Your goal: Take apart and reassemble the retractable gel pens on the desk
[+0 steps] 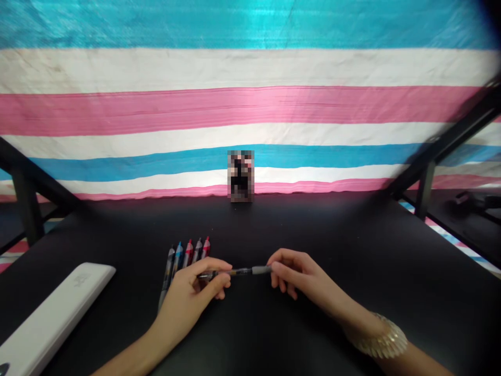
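A person's left hand (195,287), at lower centre of the frame, closes thumb and forefinger lightly around one end of a slim pen with a see-through barrel and a grey grip (245,271). Right of centre, the right hand (295,271) pinches the grey end between thumb and fingertips, its other fingers loosely curled. The pen lies nearly level between the two hands, gripped at both ends, apparently to steady it and leave the middle in plain sight.

Just beyond the left hand, partly hidden by it, five slender pens with dark, blue and red tops (188,253) lie side by side, tops pointing away from the person, seemingly set out to be easily told apart and reached. A pale, translucent bracelet of shell-like pieces (381,337) circles the right wrist at lower right.

A long white block with rounded corners (58,313) slants across the lower left, well aside, perhaps to leave working room on the matte black tabletop (313,224). Black metal bars (462,117) angle up at either side. Behind, blue, white and pink striped sheeting (250,68) fills the upper frame; a pixelated upright rectangle (240,177) before it cannot be made out.
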Demonstrator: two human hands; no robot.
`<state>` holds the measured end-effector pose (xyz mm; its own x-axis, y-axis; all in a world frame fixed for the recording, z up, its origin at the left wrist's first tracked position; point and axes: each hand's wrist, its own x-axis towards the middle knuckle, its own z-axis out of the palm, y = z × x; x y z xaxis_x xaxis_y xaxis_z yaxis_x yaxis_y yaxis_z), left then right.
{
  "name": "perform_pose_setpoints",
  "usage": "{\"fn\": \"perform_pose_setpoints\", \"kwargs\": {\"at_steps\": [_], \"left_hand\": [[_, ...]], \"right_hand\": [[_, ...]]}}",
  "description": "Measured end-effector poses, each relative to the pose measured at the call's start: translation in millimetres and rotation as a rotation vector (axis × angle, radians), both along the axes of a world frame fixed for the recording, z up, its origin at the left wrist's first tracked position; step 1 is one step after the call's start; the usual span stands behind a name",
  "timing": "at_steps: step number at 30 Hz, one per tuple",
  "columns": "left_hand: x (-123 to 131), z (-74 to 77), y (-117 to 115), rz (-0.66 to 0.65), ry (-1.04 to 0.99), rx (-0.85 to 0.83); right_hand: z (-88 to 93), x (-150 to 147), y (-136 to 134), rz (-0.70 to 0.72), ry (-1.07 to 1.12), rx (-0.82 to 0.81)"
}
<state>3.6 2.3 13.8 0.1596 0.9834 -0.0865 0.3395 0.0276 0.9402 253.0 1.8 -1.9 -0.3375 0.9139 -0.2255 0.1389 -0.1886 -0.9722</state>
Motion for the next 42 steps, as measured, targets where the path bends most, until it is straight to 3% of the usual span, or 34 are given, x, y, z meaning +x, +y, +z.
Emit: {"fn": "perform_pose_setpoints", "kwargs": {"at_steps": [13,21,28,42], "left_hand": [[-2.3,-2.5,-1.2,-0.037,-0.026,0.009],[-3.4,-2.5,-0.5,0.019,-0.221,-0.045],[-3.1,-2.4,-3.0,0.143,-0.305,-0.019],[-7.8,-6.0,1.7,0.104,-0.239,0.001]], "right_hand": [[-0.2,-1.9,0.7,-0.054,0.119,-0.106],[1.7,2.9,0.8,-0.318,0.322,-0.116],[3.0,5.5,2.4,-0.526,0.398,-0.005],[1.7,6.0,-0.5,-0.518,0.402,0.070]]}}
